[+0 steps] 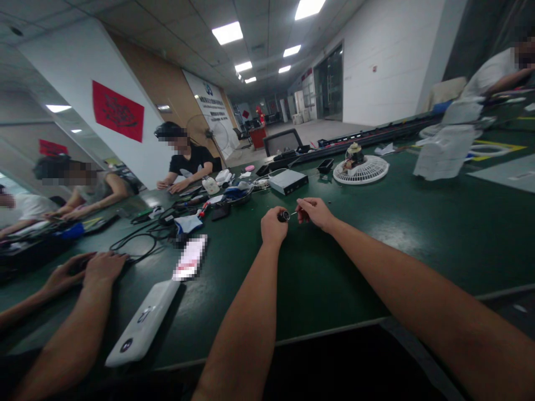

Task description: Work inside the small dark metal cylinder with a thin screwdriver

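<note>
My left hand is closed around a small black cylindrical part, whose round end faces right. Just to its right, the fingers of my right hand pinch a thin, shiny rod-like piece that points at the black part. Most of that piece is hidden by my fingers, and I cannot tell whether its tip touches the part. Both hands are held above the green table. Beyond them lies a grey box-shaped device, and behind my right hand sits a round white fan grille with a motor.
A white elongated device and a lit phone lie left of my arms. A nearby person's hands rest by black cables. Clutter spreads at the back left. A translucent plastic-wrapped object stands at the right.
</note>
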The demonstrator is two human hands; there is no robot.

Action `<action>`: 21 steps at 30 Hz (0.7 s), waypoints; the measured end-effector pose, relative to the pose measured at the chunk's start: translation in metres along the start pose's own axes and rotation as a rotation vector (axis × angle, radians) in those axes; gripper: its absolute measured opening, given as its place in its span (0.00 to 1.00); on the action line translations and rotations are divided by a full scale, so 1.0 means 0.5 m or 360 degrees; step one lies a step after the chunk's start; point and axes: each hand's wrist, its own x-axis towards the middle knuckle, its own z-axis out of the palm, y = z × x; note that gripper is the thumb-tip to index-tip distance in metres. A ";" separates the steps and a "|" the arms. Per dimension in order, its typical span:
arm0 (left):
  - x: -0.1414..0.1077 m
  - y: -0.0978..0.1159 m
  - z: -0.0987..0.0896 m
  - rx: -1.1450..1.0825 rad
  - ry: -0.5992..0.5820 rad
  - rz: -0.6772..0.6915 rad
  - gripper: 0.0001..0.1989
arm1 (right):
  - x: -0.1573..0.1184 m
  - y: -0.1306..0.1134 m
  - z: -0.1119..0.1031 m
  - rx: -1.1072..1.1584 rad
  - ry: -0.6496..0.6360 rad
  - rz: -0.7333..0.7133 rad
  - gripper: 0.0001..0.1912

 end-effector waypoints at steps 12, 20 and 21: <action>0.001 0.003 -0.001 -0.0003 -0.0027 0.0021 0.15 | -0.001 -0.004 -0.001 -0.0078 0.0155 -0.0038 0.21; 0.001 0.003 -0.001 -0.0006 -0.0011 0.0036 0.14 | 0.005 0.007 0.000 0.0050 0.0160 0.0008 0.25; 0.001 0.003 0.000 -0.0007 -0.0018 0.0040 0.15 | 0.005 0.007 0.001 0.0059 0.0179 -0.0034 0.25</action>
